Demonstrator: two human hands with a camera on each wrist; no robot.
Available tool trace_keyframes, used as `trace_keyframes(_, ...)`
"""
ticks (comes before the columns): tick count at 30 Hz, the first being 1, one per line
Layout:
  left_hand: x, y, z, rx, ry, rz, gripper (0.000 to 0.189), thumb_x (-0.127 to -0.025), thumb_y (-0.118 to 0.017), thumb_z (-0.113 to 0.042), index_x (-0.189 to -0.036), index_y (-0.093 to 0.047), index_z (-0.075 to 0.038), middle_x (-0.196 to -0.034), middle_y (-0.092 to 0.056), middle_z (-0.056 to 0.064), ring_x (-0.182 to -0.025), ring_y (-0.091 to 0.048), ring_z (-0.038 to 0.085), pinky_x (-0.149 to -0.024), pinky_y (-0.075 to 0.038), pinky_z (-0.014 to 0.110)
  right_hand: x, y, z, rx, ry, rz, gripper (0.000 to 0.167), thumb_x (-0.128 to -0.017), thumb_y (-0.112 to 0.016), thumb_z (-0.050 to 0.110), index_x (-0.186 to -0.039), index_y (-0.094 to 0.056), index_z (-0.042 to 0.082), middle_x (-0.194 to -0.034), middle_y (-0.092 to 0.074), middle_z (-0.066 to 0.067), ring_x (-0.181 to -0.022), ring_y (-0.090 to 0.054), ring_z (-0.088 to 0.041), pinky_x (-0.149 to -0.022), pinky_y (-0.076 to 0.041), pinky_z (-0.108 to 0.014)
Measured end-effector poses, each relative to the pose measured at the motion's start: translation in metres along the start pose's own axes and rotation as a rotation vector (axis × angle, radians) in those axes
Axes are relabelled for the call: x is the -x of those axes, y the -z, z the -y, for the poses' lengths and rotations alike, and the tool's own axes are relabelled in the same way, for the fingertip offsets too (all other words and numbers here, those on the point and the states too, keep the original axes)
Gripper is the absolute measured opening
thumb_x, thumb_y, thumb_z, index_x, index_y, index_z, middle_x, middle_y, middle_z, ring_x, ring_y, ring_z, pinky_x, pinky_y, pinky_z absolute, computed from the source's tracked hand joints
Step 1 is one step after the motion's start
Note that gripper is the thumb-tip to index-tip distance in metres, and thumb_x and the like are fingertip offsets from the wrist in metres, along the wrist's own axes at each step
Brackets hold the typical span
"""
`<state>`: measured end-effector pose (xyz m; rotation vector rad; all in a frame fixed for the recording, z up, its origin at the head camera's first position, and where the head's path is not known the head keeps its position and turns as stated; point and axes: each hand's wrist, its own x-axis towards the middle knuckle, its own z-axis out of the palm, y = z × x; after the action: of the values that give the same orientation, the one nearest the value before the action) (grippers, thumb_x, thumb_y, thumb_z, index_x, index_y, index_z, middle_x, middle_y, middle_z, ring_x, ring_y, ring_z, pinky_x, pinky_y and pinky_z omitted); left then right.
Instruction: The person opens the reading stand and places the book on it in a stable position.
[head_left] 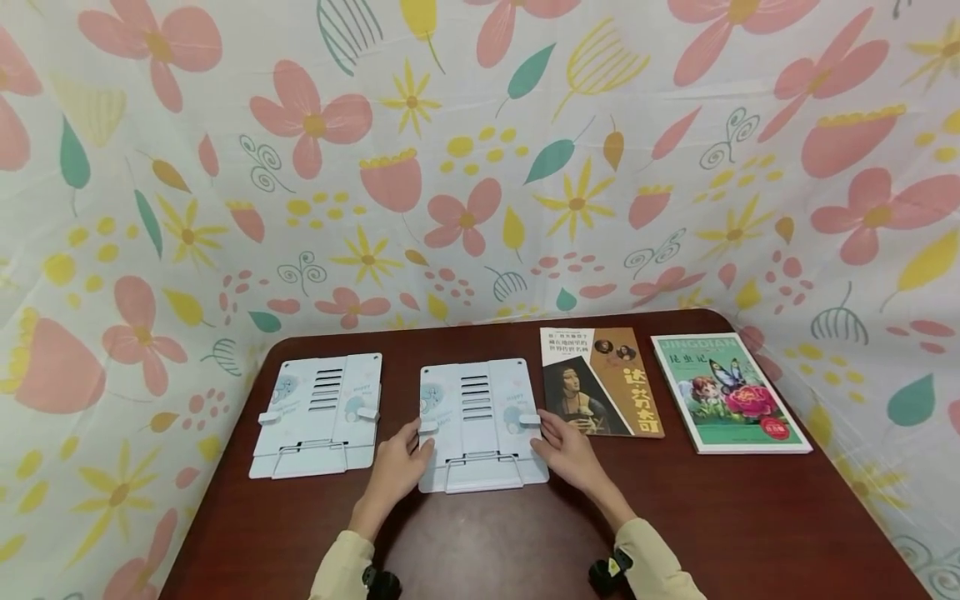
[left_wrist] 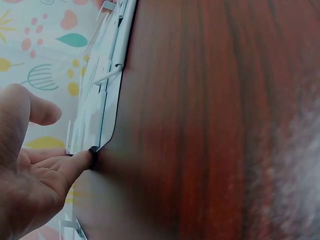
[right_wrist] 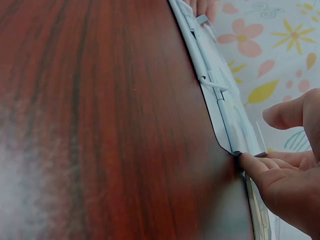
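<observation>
A pale blue book stand (head_left: pixel 480 433) with slots, a wire rest and two side clips lies flat in the middle of the table. At its left edge, my left hand (head_left: pixel 397 467) touches the side with the fingers, and its thumb (left_wrist: pixel 44 111) stays raised off the stand. My right hand (head_left: pixel 572 454) does the same at the right edge, its thumb (right_wrist: pixel 282 117) apart from the surface. Fingertips of both hands meet the stand's rim near the clips; how far they reach under it is hidden.
A matching book stand (head_left: pixel 318 421) lies to the left. On the right are a brown-and-white book with a painted portrait (head_left: pixel 600 383) and a green book with a butterfly (head_left: pixel 727 392). The dark wooden table (head_left: pixel 750 525) backs onto a flowered cloth (head_left: pixel 480 167).
</observation>
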<state>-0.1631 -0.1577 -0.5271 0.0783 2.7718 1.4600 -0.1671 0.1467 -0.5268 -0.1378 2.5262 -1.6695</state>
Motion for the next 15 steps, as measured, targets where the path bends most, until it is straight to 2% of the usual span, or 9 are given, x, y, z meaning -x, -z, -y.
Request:
trace_keyframes(8, 0.005, -0.003, -0.003, -0.035, -0.009, -0.021, 0.047, -0.096, -0.067, -0.017, -0.136, -0.058, 0.007, -0.136, -0.061, 0.027, -0.121, -0.066, 0.034, -0.092, -0.058, 0.036, 0.012, 0.003, 0.0, 0.032, -0.005, -0.034, 0.055, -0.098, -0.063, 0.006, -0.148, -0.044, -0.007, -0.151, -0.047, -0.029, -0.139, -0.048, -0.041, -0.108, -0.046, -0.043)
trace_keyframes(15, 0.007, -0.002, -0.006, -0.089, -0.036, -0.022, 0.041, -0.096, -0.067, -0.016, -0.13, -0.064, 0.007, -0.13, -0.066, 0.025, -0.113, -0.07, 0.032, -0.087, -0.06, 0.035, 0.019, 0.003, -0.001, 0.042, -0.003, -0.069, 0.052, -0.097, -0.064, 0.005, -0.145, -0.049, -0.006, -0.148, -0.05, -0.029, -0.136, -0.051, -0.041, -0.105, -0.049, -0.041)
